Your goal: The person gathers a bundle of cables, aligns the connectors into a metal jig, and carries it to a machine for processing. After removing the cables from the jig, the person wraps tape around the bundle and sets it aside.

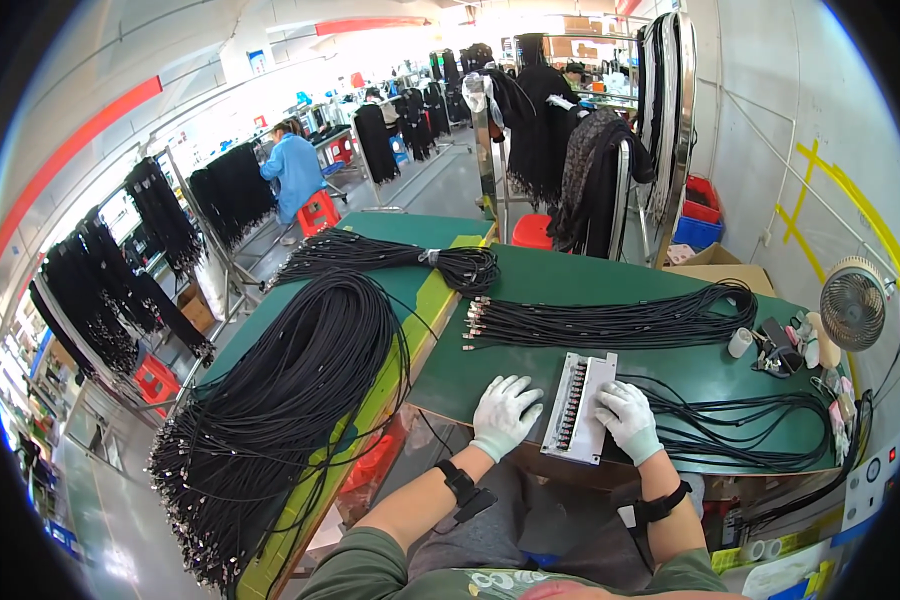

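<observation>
A white metal fixture point(598, 372) with a row of dark connector slots point(570, 405) lies near the table's front edge, between my gloved hands. My left hand point(507, 415) lies on the green table just left of it, fingers stretched out and holding nothing. On the fixture's right side rests my right hand point(628, 420), its fingers loosely bent over the plate and slightly apart. Black cables point(740, 405) run right from beside that hand and loop back near the table's right end. Behind the fixture lies a bundle of black cables point(610, 325) with metal connector ends point(478, 318) at its left.
A large heap of black cables point(300, 370) covers the left table, with a tied bundle point(370, 252) behind. A white roll point(740, 343), small tools point(778, 345) and a fan point(853, 305) stand at right. Cable racks point(235, 190) and a person in blue point(292, 170) are farther back.
</observation>
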Demonstrator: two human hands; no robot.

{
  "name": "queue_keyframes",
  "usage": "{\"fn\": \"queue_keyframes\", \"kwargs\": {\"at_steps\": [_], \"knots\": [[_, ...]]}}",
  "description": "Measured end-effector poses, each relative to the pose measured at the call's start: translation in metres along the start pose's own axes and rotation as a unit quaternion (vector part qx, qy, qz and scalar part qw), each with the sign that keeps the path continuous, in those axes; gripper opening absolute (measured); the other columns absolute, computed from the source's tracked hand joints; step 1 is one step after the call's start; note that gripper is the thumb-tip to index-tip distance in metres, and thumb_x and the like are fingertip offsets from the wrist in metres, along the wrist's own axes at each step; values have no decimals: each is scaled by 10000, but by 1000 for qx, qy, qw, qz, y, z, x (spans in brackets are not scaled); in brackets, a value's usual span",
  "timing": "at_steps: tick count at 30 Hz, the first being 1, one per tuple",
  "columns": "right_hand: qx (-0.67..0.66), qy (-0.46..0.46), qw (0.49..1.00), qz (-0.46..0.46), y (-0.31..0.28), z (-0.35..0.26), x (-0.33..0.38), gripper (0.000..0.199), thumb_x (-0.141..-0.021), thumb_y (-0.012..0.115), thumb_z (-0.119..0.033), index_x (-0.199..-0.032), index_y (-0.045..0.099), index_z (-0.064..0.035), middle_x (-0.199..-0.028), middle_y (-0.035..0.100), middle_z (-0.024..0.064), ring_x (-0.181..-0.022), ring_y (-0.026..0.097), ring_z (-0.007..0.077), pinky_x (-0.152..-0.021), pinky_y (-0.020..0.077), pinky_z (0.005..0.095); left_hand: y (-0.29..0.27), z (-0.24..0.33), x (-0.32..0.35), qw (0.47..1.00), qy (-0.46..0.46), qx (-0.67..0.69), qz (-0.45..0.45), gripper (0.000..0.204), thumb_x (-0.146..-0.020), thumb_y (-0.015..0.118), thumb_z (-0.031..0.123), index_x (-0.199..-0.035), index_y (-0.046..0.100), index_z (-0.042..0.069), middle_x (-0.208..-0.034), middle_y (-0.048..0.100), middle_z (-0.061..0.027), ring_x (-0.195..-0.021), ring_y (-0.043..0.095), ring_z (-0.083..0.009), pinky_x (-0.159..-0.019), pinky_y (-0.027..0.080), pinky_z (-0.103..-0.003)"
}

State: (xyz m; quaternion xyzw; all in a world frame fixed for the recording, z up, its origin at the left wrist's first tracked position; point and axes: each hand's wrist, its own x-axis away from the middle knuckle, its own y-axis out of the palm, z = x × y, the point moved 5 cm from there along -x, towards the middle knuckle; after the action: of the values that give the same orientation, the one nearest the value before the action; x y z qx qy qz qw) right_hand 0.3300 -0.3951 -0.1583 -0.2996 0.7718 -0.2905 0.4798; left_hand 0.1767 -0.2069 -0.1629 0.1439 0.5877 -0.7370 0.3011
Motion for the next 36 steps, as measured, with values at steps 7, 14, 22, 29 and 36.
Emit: {"fn": "queue_keyframes", "kwargs": {"at_steps": [7,14,22,29,36], "knots": [[6,2,1000,-7,-2,-2,-1,303,-812,721,-243,-1041,723,-45,-1170,691,133,-1161,594,341,-1021,437,460,1,-1,0,1000,-1,1,5,270,-869,658,307,-1059,741,135,-1224,674,-135,-1193,585,-340,-1085,404,-478],[1,1,1000,-6,0,-1,-2,301,-806,724,-238,-1032,724,-40,-1175,690,128,-1166,593,341,-1027,433,455,7,-6,3,1000,-9,-9,-19,466,-872,636,494,-1126,724,114,-1253,665,-133,-1226,564,-339,-1126,354,-489],[3,1,1000,-10,-2,-3,-3,310,-789,720,-211,-1042,718,-32,-1198,685,138,-1175,592,346,-1030,432,456,-2,-4,2,996,-33,-86,-8,827,-813,587,706,-1394,562,117,-1410,543,-176,-1352,432,-385,-1184,245,-548],[-5,3,1000,-14,-4,-7,-4,323,-787,705,-190,-1059,709,-17,-1194,679,163,-1179,589,368,-1041,427,459,-5,-2,2,992,-46,-116,9,800,-865,602,579,-1483,448,94,-1459,482,-186,-1376,393,-386,-1200,211,-543],[-12,10,1000,-20,-3,-6,-5,327,-769,712,-174,-1052,712,-11,-1188,684,173,-1173,591,383,-1035,430,466,6,-7,1,988,-74,-135,-20,733,-883,607,427,-1501,416,80,-1456,487,-182,-1371,404,-371,-1197,224,-530]]}}
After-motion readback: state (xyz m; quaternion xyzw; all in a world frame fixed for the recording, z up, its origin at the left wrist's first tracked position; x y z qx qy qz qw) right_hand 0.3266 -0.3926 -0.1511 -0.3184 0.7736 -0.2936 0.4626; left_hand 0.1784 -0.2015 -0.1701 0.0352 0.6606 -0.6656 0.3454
